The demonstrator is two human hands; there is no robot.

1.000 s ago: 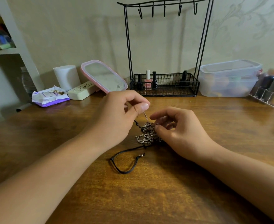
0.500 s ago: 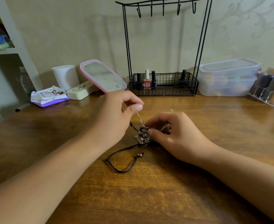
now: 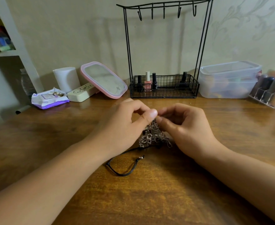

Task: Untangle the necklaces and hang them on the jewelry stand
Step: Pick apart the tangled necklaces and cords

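Observation:
A tangled clump of metal chain necklaces hangs just above the wooden table, between my two hands. My left hand pinches its top with thumb and forefinger. Close beside it, my right hand pinches the same clump from the right. A black cord necklace trails out of the tangle and loops on the table toward me. The black wire jewelry stand rises at the back by the wall; its top-bar hooks are bare.
Nail polish bottles stand in the stand's basket. A pink-framed mirror, a white cylinder, a cream case and a wipes pack sit back left. A clear plastic box and a lipstick organizer sit back right.
Both hands have come together and lifted the clump slightly off the table. The thin strand my left hand was pulling up is no longer stretched out.

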